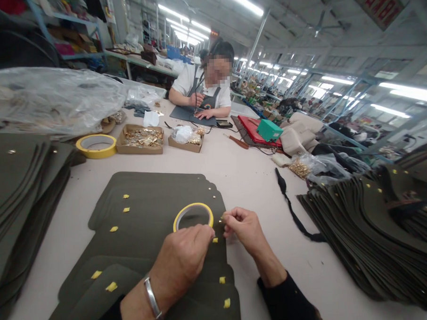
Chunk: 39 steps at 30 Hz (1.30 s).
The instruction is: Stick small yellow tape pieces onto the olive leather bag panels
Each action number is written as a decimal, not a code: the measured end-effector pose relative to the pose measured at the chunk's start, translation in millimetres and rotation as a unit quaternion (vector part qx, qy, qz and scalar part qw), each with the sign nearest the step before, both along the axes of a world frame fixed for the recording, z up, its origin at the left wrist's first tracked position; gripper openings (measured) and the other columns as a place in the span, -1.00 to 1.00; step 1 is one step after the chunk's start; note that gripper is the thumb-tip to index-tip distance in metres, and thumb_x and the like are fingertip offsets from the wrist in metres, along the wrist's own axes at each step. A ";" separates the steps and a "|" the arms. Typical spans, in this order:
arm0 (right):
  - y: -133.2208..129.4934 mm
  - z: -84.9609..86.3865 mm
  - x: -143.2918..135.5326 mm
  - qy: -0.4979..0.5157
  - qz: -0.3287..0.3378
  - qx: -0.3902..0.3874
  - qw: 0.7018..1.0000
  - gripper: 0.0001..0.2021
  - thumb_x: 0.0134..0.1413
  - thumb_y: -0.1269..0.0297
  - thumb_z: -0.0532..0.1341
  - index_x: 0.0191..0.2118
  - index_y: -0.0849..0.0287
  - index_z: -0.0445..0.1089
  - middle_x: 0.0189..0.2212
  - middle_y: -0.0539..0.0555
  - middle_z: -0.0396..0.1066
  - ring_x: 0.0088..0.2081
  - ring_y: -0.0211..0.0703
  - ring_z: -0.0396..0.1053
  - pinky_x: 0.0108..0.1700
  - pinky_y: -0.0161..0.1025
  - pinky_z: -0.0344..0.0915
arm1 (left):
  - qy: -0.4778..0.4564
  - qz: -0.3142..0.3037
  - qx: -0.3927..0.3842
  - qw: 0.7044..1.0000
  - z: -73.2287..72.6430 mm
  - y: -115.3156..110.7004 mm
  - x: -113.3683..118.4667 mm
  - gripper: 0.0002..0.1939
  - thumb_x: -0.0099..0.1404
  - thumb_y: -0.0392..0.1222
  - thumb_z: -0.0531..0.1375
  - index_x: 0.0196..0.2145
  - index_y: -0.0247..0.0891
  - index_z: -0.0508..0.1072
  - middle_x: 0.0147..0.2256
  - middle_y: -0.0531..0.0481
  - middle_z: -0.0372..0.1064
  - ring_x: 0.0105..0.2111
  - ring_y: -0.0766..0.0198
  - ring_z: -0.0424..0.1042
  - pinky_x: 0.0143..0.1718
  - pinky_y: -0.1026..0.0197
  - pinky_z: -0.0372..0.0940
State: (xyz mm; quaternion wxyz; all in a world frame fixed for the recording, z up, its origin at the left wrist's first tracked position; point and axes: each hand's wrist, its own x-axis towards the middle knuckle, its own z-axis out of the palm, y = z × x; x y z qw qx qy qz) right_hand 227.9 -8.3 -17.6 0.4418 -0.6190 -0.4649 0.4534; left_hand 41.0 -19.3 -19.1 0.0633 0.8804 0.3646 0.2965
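Observation:
My left hand (pixel 185 255) is closed around the near edge of a roll of yellow tape (pixel 179 213), held above dark olive panels (pixel 151 191). The panels lie overlapped on the table, with small yellow tape pieces (pixel 112 286) stuck along both sides. At their right edge my right hand (pixel 242 224) is closed in a pinch, thumb against forefinger. A tiny yellowish bit shows at its fingertips, too small to name surely. Small metal studs (pixel 210 189) show near the panels' upper right corner.
Stacks of olive panels stand left (pixel 17 197) and right (pixel 365 229). Beyond are another tape roll (pixel 97 146), a box of gold metal parts (pixel 140 139), a smaller box (pixel 186 141) and a black strap (pixel 289 208). Across the table a person (pixel 206 89) works on a dark panel.

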 end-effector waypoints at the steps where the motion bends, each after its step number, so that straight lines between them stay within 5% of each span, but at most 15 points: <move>1: 2.8 -2.4 7.3 0.001 0.013 -0.022 1.000 -0.83 -0.13 0.22 0.29 -0.51 0.24 0.40 -0.69 -0.06 0.37 -0.67 -0.32 0.31 -0.59 -0.38 0.28 | 0.037 0.012 -0.018 0.999 -0.6 0.4 1.2 -0.84 0.38 -0.35 0.01 -0.33 -0.24 0.33 -0.44 0.03 0.38 -0.43 0.27 0.38 -0.39 0.24 0.29; 7: 7.8 -13.4 21.9 -0.104 0.070 -0.062 0.990 -0.82 -0.01 0.23 0.22 -0.43 0.26 0.44 -0.67 -0.07 0.34 -0.67 -0.37 0.24 -0.60 -0.42 0.19 | 0.196 0.022 -0.119 0.973 0.2 5.8 7.1 -0.85 0.33 -0.42 0.04 -0.27 -0.25 0.37 -0.26 -0.07 0.40 -0.23 0.12 0.37 -0.28 0.13 0.35; 18: 12.4 -10.5 9.4 -0.363 0.129 0.055 0.921 -0.85 0.00 0.41 0.15 -0.47 0.17 0.46 -0.56 -0.02 0.47 -0.50 -0.23 0.38 -0.42 -0.35 0.20 | 0.189 0.012 -0.146 0.971 1.3 5.8 5.1 -0.84 0.36 -0.37 0.01 -0.26 -0.25 0.37 -0.25 -0.07 0.39 -0.21 0.11 0.32 -0.22 0.07 0.36; 23: 9.9 -12.2 20.4 -0.369 0.096 0.062 0.923 -0.69 0.04 0.31 0.24 -0.05 0.19 0.37 -0.61 -0.08 0.42 -0.53 -0.18 0.39 -0.41 -0.31 0.26 | 0.174 0.034 -0.156 0.972 0.0 6.8 3.5 -0.84 0.36 -0.38 0.01 -0.25 -0.26 0.38 -0.22 -0.07 0.39 -0.17 0.11 0.31 -0.18 0.09 0.36; 26: 1.8 -9.7 27.9 -0.359 0.106 0.145 0.916 -0.86 0.14 0.33 0.18 -0.17 0.16 0.41 -0.44 0.01 0.48 -0.40 -0.18 0.44 -0.30 -0.30 0.32 | 0.170 0.044 -0.158 0.972 -0.1 7.2 3.3 -0.82 0.36 -0.39 0.00 -0.23 -0.25 0.38 -0.19 -0.07 0.39 -0.15 0.12 0.32 -0.17 0.10 0.37; 29: -4.6 -7.3 27.1 -0.414 0.180 0.209 0.867 -0.83 0.20 0.42 0.10 -0.27 0.15 0.45 -0.35 0.08 0.48 -0.29 -0.16 0.44 -0.20 -0.28 0.32 | 0.165 0.044 -0.148 0.974 -1.1 7.0 3.8 -0.82 0.36 -0.39 0.01 -0.23 -0.25 0.39 -0.20 -0.06 0.41 -0.17 0.13 0.33 -0.18 0.12 0.37; 33: -1.2 -6.3 13.6 -0.490 0.225 0.165 0.826 -0.79 0.17 0.48 0.09 -0.25 0.19 0.48 -0.35 0.13 0.49 -0.30 -0.14 0.45 -0.17 -0.28 0.32 | 0.152 0.047 -0.139 0.977 -3.7 5.9 4.5 -0.84 0.33 -0.40 0.04 -0.26 -0.24 0.39 -0.23 -0.05 0.42 -0.20 0.12 0.34 -0.24 0.13 0.38; 39: 19.9 5.2 -4.0 -0.520 0.196 0.029 0.831 -0.79 -0.04 0.50 0.11 -0.52 0.20 0.48 -0.51 0.11 0.51 -0.44 -0.16 0.43 -0.38 -0.32 0.20 | 0.134 0.073 -0.112 0.982 -4.3 15.4 -5.4 -0.85 0.34 -0.38 0.04 -0.27 -0.23 0.38 -0.27 -0.02 0.43 -0.25 0.17 0.38 -0.26 0.17 0.36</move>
